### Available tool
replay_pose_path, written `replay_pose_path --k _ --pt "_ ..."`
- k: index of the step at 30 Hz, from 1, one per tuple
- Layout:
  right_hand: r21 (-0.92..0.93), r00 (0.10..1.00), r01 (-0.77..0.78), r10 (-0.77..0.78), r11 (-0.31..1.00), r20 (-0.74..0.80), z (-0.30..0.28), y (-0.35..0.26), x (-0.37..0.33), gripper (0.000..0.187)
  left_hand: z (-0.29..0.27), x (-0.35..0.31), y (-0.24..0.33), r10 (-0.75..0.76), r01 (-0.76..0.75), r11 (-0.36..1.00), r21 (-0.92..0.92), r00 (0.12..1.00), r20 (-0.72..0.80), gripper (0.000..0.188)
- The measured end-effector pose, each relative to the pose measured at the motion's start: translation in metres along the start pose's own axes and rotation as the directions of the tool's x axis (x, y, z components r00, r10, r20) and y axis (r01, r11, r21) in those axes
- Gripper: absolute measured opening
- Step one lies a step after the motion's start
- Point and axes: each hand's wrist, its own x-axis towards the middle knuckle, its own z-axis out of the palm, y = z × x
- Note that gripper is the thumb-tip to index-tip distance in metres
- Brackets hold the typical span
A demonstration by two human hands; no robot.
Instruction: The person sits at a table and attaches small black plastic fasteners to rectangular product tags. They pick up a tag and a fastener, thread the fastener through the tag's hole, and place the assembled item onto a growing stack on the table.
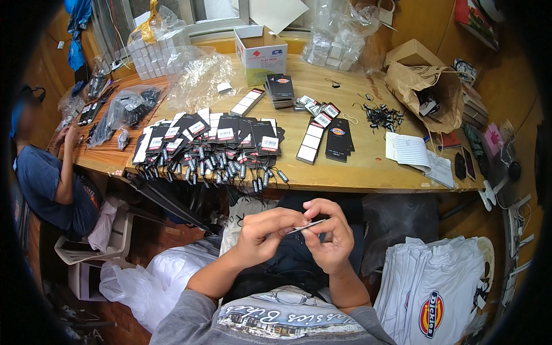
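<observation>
The thin card (306, 226) is up in the air between the person's two hands, in front of the chest and short of the table's near edge. It shows almost edge-on, as a narrow pale line, so its printing cannot be read. The left hand (265, 231) pinches it at its left end between thumb and fingertips; the right hand (330, 234) has thumb and forefinger at its right end, the other fingers curled. Whether anything else sits between the fingertips cannot be told.

It should handle as very light and fairly stiff, likely to crease if bent hard and perhaps slick on its faces; the edges or corners look the best hold, with a light pinch.

Beyond, on the yellowish, smooth-grained wooden table (359, 171), lies a heap of black hang tags (213, 135), flat rectangles, many with white stickers, their dark cords and small plastic seals trailing over the near edge. To its right are a strip of white labels (310, 141) and some flat black cards (338, 140). A loose tangle of black cords (384, 117) lies near a crumpled brown paper bag (399, 83). Farther back are crinkled clear plastic (198, 72) and a stiff carton (266, 62). Soft white folded garments (399, 276) are piled at lower right.
</observation>
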Motion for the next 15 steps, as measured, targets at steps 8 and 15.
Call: replay_pose_path --k 8,15 --pt "0.075 0.998 -0.055 0.052 0.996 0.042 0.001 -0.001 0.001 0.017 -0.006 -0.006 -0.011 -0.005 0.003 0.988 -0.152 1.0 -0.012 0.013" --pt "0.09 0.994 -0.042 0.033 0.995 0.106 -0.002 0.001 0.002 0.018 -0.014 -0.006 -0.021 -0.295 0.322 0.815 -0.481 0.946 0.133 0.009"
